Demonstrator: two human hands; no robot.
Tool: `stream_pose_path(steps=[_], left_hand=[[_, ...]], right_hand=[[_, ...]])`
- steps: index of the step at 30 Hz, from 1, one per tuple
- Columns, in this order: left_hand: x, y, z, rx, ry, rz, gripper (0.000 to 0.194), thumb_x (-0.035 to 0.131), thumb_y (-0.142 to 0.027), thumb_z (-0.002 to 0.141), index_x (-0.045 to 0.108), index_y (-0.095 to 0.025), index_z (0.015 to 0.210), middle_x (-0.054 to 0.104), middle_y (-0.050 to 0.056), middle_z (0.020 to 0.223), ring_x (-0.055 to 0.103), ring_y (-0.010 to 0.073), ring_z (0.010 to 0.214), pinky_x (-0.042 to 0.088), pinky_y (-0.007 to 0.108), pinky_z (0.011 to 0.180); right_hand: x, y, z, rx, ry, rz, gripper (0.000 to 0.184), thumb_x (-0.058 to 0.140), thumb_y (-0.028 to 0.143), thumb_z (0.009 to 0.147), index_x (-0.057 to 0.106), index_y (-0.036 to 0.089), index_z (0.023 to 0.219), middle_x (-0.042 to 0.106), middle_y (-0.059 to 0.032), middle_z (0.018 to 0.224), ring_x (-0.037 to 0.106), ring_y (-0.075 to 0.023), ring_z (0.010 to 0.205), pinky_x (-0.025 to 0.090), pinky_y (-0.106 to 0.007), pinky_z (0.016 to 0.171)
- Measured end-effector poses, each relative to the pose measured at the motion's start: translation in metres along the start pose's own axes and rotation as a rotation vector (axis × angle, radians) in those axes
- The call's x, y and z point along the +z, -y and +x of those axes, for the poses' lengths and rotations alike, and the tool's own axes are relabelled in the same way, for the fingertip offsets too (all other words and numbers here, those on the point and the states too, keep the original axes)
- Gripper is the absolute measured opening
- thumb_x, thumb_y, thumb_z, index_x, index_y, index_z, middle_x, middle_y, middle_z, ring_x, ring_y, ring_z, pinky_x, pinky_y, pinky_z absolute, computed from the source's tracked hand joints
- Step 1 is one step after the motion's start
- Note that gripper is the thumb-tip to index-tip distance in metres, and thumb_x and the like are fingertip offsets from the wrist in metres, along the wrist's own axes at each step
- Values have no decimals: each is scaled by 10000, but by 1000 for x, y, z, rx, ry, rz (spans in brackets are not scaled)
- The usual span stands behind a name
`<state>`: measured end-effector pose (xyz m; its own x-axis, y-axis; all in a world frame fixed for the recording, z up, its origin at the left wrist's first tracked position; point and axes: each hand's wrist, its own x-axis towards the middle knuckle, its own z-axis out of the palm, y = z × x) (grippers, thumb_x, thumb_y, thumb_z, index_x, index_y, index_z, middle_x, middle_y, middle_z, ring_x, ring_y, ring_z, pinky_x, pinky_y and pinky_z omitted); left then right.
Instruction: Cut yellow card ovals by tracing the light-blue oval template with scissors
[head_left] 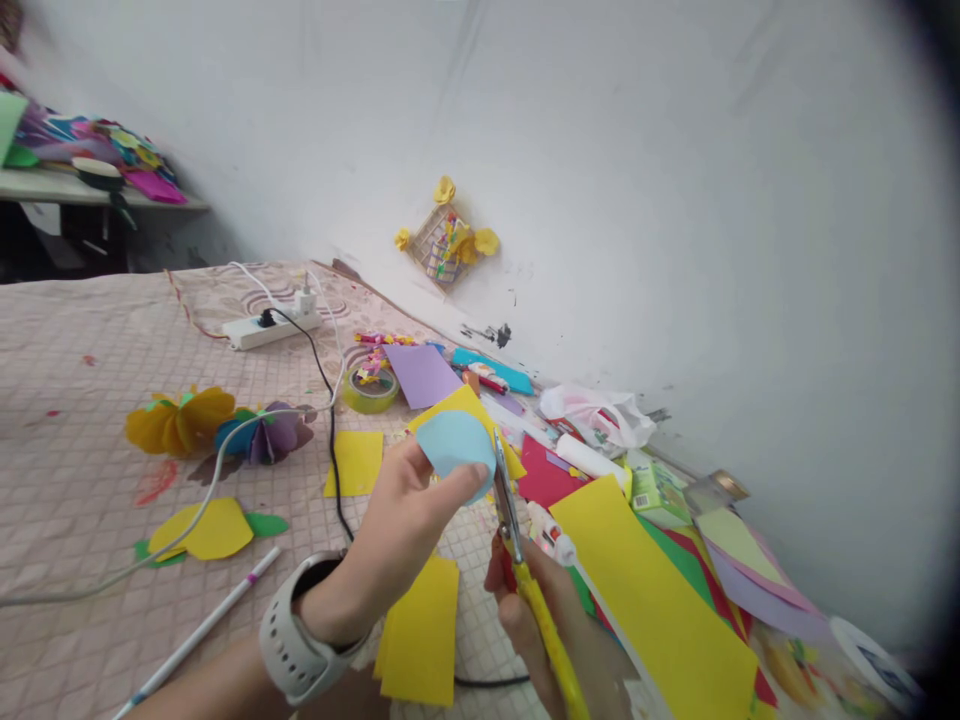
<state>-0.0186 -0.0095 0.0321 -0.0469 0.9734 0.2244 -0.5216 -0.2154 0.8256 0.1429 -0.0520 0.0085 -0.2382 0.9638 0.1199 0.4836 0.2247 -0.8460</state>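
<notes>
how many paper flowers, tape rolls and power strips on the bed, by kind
paper flowers, one yellow and one blue and purple: 2
tape roll: 1
power strip: 1
total: 4

Pale blue paper disc [454,455] touching yellow-handled scissors [541,610].
</notes>
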Motion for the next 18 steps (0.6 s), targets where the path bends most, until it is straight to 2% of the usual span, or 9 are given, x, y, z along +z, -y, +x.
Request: stream_pose_path(steps=[6, 18], left_hand=[[-3, -6, 2, -27, 29, 67, 63, 641, -169, 768, 645, -167, 705, 614, -31, 694, 501, 102, 649, 410, 223, 662], [-3, -2, 3, -68, 125, 117, 104, 626, -200, 765, 595, -160, 674, 555, -16, 686, 474, 120, 669, 402, 252, 679]], right_hand=[[3, -12, 6, -5, 102, 108, 579, 564, 776, 717, 598, 212, 843, 431, 32, 571, 396, -133, 472, 322, -234, 418], [4, -14, 6, -11, 138, 103, 605, 453, 793, 777, 586, 217, 905, 353, 39, 595, 357, -137, 482, 337, -233, 430]])
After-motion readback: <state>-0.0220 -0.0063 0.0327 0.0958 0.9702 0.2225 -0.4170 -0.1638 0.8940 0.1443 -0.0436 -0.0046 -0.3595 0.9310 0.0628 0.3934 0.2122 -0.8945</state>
